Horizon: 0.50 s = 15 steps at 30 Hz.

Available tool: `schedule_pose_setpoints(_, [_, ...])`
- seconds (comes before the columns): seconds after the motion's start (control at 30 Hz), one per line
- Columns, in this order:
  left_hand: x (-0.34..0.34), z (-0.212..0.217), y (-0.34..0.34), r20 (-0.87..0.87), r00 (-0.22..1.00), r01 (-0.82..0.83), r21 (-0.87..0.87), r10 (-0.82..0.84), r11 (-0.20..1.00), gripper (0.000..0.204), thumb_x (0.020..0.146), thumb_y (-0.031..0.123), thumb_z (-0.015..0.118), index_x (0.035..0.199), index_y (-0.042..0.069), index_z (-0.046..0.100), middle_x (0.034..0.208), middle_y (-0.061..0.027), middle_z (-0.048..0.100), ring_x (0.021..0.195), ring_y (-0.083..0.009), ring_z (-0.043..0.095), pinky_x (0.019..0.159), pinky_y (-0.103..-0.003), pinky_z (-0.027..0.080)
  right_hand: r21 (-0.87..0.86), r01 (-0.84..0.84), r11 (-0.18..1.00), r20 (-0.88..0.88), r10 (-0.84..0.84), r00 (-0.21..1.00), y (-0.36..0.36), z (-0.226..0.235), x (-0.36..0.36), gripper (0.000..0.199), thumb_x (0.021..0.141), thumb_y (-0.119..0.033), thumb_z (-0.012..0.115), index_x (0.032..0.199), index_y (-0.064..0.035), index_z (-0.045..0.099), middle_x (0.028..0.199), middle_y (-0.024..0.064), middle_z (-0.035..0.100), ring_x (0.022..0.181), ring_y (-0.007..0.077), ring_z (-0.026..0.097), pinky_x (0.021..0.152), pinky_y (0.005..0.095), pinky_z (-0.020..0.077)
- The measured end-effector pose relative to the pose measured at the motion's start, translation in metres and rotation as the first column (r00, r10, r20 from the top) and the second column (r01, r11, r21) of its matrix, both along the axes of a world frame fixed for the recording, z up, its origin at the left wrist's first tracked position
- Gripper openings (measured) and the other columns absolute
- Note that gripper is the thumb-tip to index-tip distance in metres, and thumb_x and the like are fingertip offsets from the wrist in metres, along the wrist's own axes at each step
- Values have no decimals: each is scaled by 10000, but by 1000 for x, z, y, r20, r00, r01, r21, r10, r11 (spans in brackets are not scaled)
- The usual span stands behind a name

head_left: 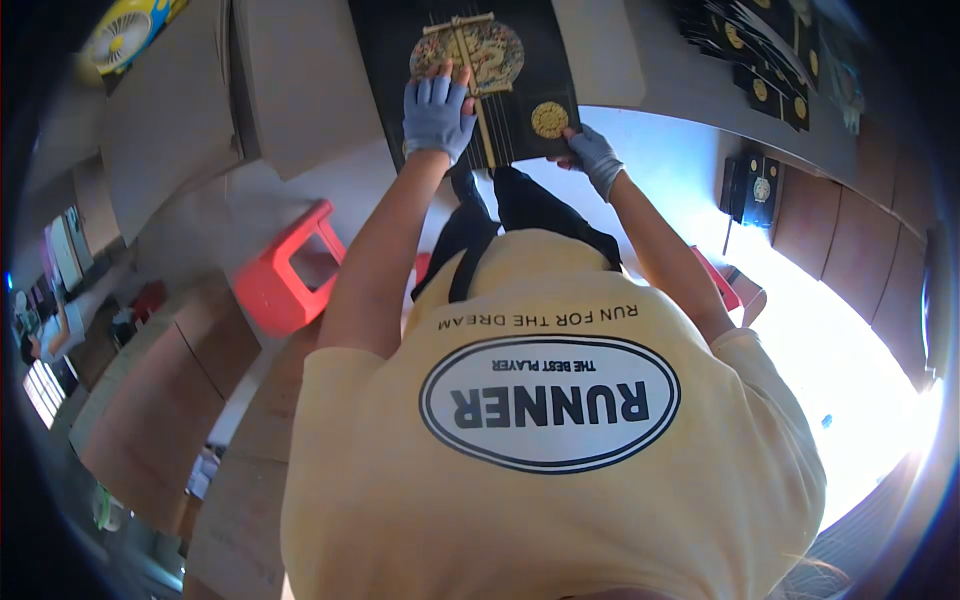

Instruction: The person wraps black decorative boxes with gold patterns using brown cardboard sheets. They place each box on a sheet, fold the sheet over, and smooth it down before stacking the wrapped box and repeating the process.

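Observation:
A flat black panel [385,70] with gold trim lies in front of me at the top of the view, over the table's near edge. It bears a colourful rounded ornament [495,55], a gold strip down its middle and a round gold medallion [550,120] near one corner. My left hand [438,115], in a grey fingerless glove, rests on the panel with its fingers stretched out beside the gold strip. Gloved alike, my right hand [594,158] pinches the panel's near right corner, thumb on top; its other fingers are partly hidden.
Black pieces with gold medallions [760,60] lie piled at the far right. Cardboard sheets [165,120] spread at the left, below a yellow and blue fan [122,38]. A red stool [290,270] stands left of me. Cartons [835,225] line the right; another person [60,330] is far left.

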<state>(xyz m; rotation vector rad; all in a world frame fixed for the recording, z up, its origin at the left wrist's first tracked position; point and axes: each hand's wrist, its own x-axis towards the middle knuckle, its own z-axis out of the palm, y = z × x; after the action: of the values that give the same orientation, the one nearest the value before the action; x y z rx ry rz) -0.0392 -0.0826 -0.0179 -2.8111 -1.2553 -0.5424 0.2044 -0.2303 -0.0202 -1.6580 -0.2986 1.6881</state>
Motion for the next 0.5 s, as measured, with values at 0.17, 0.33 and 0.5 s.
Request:
schedule_pose_setpoints(0.17, [0,29,-15,-155,987,14,-132,-34,991,529,916,300,499,1412,131,428,1432,-136,423,1278,-347,411,1107,-503,283,56,-227,972,27,226,974,-6,12,-1,463,941,-120,489,1383,-23,388,1188,170,603,1014,227,632,669,354,583])
schedule_pose_setpoints(0.33, [-8,23,-35,218,962,-121,-194,163,974,608,975,407,422,1473,74,326,1507,-211,309,1393,-393,282,1110,-564,237,168,-451,877,500,319,806,11,106,-18,553,945,-116,542,1464,-103,352,1110,165,608,650,195,635,631,306,573])
schedule_pose_setpoints(0.5, [110,96,-6,363,908,-231,19,208,973,701,977,502,355,1499,45,260,1548,-286,131,1408,-506,144,1111,-612,150,393,-342,853,449,147,881,26,152,89,518,947,-84,549,1439,-67,387,1118,132,610,756,144,630,635,273,583])
